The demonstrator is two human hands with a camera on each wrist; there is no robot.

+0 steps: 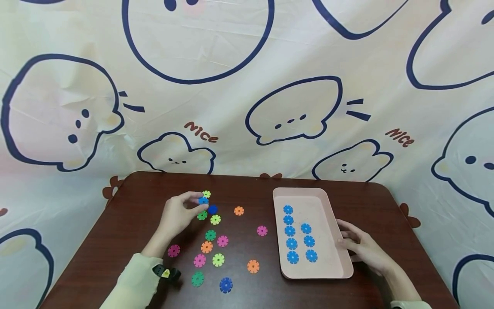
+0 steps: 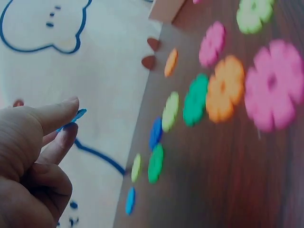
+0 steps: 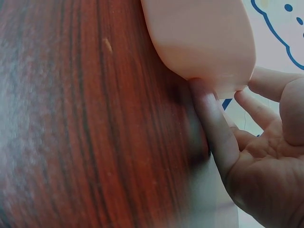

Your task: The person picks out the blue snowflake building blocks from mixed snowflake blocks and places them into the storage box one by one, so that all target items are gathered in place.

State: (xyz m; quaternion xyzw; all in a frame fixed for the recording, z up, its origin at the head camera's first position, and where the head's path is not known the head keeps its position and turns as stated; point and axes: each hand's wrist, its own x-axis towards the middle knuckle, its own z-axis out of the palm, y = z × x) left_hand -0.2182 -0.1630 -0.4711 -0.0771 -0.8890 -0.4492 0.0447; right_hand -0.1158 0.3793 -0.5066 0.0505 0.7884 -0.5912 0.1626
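Note:
My left hand [image 1: 178, 216] pinches a light blue flower-shaped disc [image 2: 81, 114] between thumb and fingertips, over the far left of the table. Near those fingertips lie a yellow-green disc [image 1: 206, 194], a dark blue disc [image 1: 212, 209] and a green disc [image 1: 202, 215]. Another light blue disc [image 2: 130, 201] rests on the table in the left wrist view. At the right, my right hand [image 1: 364, 247] holds the right side of a pale pink tray [image 1: 335, 257], thumb at the rim. Inside the tray, light blue discs [image 1: 292, 243] stand in two columns, the left one longer.
Pink [image 1: 222, 241], orange [image 1: 253, 266], green and yellow-green discs lie scattered over the brown table [image 1: 127, 227] left of the tray. One dark blue disc [image 1: 226, 285] is near the front. A patterned cloth [image 1: 231, 107] hangs behind the table.

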